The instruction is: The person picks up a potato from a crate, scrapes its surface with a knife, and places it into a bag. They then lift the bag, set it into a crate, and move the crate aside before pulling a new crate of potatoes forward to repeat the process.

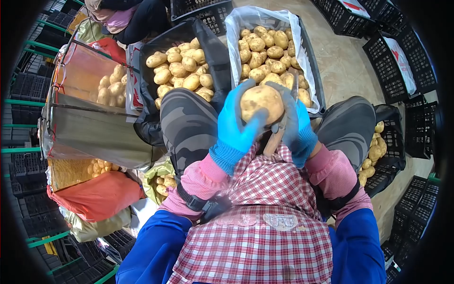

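Note:
A large round potato is held up between my two gloved hands, above my lap. My left hand, in a blue glove with dark fingertips, is closed around its left side, the thumb across the front. On the other side my right hand, in a matching glove, presses against the potato. It also grips what looks like a knife, its brown handle pointing down and a narrow blade rising past the fingers. Part of the knife is hidden by the glove. Just beyond my hands stands a white-lined crate of potatoes.
A black-lined crate of potatoes stands ahead left. Left of me is a fabric-sided frame with potatoes on it, beside a red sack. Black crates line the right side. Another person sits at the upper left.

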Available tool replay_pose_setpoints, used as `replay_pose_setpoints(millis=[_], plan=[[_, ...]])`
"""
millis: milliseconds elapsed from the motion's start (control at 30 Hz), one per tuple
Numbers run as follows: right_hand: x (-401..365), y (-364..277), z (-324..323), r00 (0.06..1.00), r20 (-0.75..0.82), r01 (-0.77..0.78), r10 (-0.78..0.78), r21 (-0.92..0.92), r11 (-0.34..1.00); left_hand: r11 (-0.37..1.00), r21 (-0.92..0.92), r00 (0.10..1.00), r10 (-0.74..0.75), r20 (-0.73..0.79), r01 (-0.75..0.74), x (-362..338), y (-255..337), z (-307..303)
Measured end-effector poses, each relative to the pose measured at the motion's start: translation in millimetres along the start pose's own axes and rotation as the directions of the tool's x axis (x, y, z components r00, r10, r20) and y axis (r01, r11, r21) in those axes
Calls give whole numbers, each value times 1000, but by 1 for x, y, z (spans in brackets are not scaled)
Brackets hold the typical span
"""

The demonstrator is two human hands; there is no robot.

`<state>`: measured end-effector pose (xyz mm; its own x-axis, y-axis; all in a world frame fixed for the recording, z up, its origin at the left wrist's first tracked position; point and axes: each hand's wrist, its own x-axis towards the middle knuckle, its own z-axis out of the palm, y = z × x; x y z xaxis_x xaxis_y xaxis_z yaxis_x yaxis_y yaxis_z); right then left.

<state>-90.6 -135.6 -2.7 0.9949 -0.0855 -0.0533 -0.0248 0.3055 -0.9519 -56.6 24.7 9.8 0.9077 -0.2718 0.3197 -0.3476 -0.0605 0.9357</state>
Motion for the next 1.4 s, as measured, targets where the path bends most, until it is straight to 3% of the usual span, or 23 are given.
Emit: replay_pose_setpoints(millis=[33, 167, 233, 367, 433, 500, 600, 633, 733, 767, 867, 967, 1033, 1067, 1133, 1167, 1233, 1267, 1333, 1367, 1400], plan=[[0, -6, 3, 1000, -27, -6, 6, 6, 1000, 969, -223, 993, -118, -20, 111, -2, -4, 3], [-12, -23, 18, 995, -88, 48, -45, 28, 998, 805, -495, 919, -394, -32, 328, 3, 2, -3], [-14, -22, 28, 993, -109, 65, -49, 156, 986, 840, -455, 937, -347, -33, 295, 6, 2, -7], [-15, -26, 26, 994, -108, 40, -16, 229, 973, 909, -353, 974, -228, 20, 220, 5, 7, -9], [-14, -25, 19, 993, -109, 62, -41, 198, 978, 810, -500, 951, -283, 127, 308, 3, 6, -10], [-14, -23, 14, 992, -96, 98, -84, 155, 983, 484, -735, 870, -388, 306, 475, 0, -7, -10], [-14, -27, 12, 991, -118, 82, -62, 173, 981, 621, -702, 933, -300, 200, 350, 1, -3, -3], [-11, -28, 14, 988, -151, 62, -27, 230, 971, 650, -719, 969, -193, 157, 246, 0, 1, -2], [-8, -30, 6, 997, -65, -22, 44, 308, 951, 828, -559, 998, -20, 56, 48, 3, 4, -5], [-10, -31, 7, 998, -45, -36, 52, 293, 955, 831, -556, 1000, -10, 9, 13, 4, 5, -4], [-14, -36, 3, 999, 25, -27, 21, 241, 970, 855, -517, 998, -10, 58, 39, 6, 19, -7], [-15, -32, 0, 999, 42, 10, -20, 227, 974, 807, -561, 978, -92, 188, 184, 6, 18, -12], [-15, -25, 0, 997, 53, 47, -57, 169, 984, 843, -489, 970, -144, 197, 225, 0, -6, -13], [-13, -23, 2, 998, 53, 7, -16, 159, 987, 866, -443, 970, -168, 176, 231, -3, -17, -18], [-14, -21, 3, 994, 41, -104, 100, 142, 984, 845, -378, 926, -349, 145, 378, -11, -1, -18], [-13, -13, 0, 981, -5, -193, 194, 103, 976, 842, -412, 937, -323, 131, 348, -15, -7, -18], [-6, 8, -16, 909, -124, -397, 399, 42, 917, 711, -518, 862, -495, 113, 476, -19, -11, -27], [-5, 11, -22, 911, -110, -397, 398, 34, 917, 671, -544, 828, -555, 83, 504, -18, -19, -34], [-5, 2, -24, 913, -88, -398, 398, 23, 917, 623, -660, 807, -589, -42, 420, -6, -34, -55], [-3, 5, -25, 900, -68, -427, 431, 68, 902, 553, -731, 838, -543, 46, 399, 10, -68, -79], [-1, 9, -28, 885, -51, -456, 464, 112, 883, 499, -788, 785, -619, -34, 360, 24, -97, -97]])
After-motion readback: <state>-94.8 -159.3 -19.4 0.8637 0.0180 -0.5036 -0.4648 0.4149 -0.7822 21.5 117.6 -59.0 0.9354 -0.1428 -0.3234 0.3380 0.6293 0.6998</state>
